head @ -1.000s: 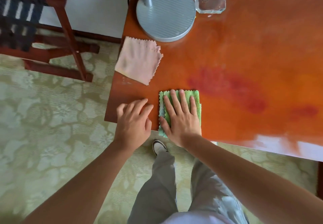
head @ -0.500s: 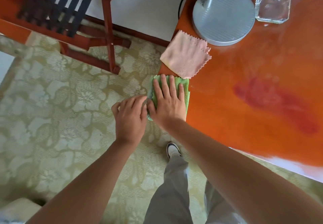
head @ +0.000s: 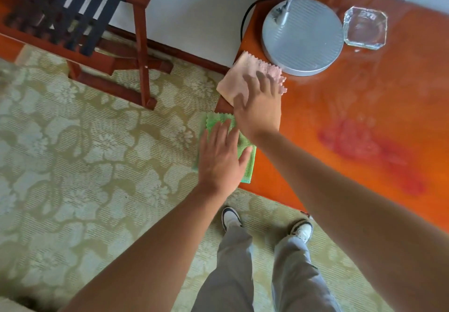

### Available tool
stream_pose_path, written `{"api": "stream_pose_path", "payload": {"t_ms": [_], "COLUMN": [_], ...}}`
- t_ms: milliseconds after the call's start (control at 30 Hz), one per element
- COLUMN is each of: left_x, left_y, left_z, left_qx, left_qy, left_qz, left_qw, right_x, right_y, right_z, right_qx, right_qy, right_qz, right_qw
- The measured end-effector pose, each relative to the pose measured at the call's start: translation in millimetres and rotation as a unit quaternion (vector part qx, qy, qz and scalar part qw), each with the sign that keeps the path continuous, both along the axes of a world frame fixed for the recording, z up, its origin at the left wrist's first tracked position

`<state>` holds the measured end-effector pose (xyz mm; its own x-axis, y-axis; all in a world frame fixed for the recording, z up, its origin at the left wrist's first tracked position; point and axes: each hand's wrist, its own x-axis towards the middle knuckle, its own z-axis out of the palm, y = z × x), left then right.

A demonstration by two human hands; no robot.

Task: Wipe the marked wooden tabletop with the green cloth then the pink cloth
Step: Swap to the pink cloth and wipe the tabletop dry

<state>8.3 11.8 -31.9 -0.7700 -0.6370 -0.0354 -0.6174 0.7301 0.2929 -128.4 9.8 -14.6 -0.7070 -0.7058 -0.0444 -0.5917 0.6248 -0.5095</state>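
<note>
Green cloth (head: 245, 163) is under a different hand than half a second ago. Back then my right hand pressed on it and my left hand sat just beside it. Now my left hand (head: 222, 157) lies flat on the green cloth with its fingers spread, and my right hand (head: 260, 108) has moved farther away onto the pink cloth (head: 237, 78). The pink cloth has stayed in the same spot by the lamp base (head: 303, 37).

The green cloth is folded into a small thick pad with a zigzag edge. It sits at the near left corner of the wooden tabletop (head: 340, 97), and its left side hangs out past the table edge, over the carpet (head: 85, 153). Most of it is hidden under my left hand. That hand is flat and not gripping anything.

The pink cloth is pale and square, with the same zigzag edge. It lies at the left edge of the table, farther away than the green cloth, and its far corner is just beside the round grey lamp base. My right hand rests on the near part of it. Those fingers look blurry, so I cannot tell if they are pinching the cloth or only lying on it.

A red smear (head: 369, 151) shows on the table, off to the right, well apart from both cloths. A glass ashtray (head: 364, 28) sits far off, to the right of the lamp base.
</note>
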Motion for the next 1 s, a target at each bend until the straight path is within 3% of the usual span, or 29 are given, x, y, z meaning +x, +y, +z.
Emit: {"api": "stream_pose_path", "payload": {"t_ms": [133, 267, 467, 567, 700, 1000], "left_x": [-23.7, -38.5, -34.2, -37.7, -32.4, -33.5], "left_y": [8.6, 11.6, 4.5, -2.0, -1.9, -0.8], "left_z": [-10.8, -21.2, -27.2, -28.2, -34.8, -37.8], "left_qx": [-0.004, 0.023, -0.004, -0.033, -0.059, -0.057], "left_qy": [-0.025, -0.040, -0.067, -0.021, 0.065, 0.084], "left_qz": [0.024, 0.079, -0.022, -0.075, -0.046, -0.028], "left_qw": [0.999, 0.996, 0.997, 0.996, 0.995, 0.994], "right_x": [-24.2, -49.8, -88.3, -99.7, -87.9, -80.3], "right_y": [-26.4, -3.1, 66.8, 79.9, 64.2, 54.9], "right_z": [-22.1, -31.0, -23.2, -13.3, -13.0, -38.1], "right_qx": [0.127, 0.141, 0.152, 0.103, 0.035, 0.036], "right_qy": [0.039, 0.060, 0.066, 0.051, 0.053, 0.082], "right_qz": [0.087, 0.172, 0.225, 0.216, 0.167, 0.149], "right_qw": [0.987, 0.973, 0.960, 0.970, 0.984, 0.985]}}
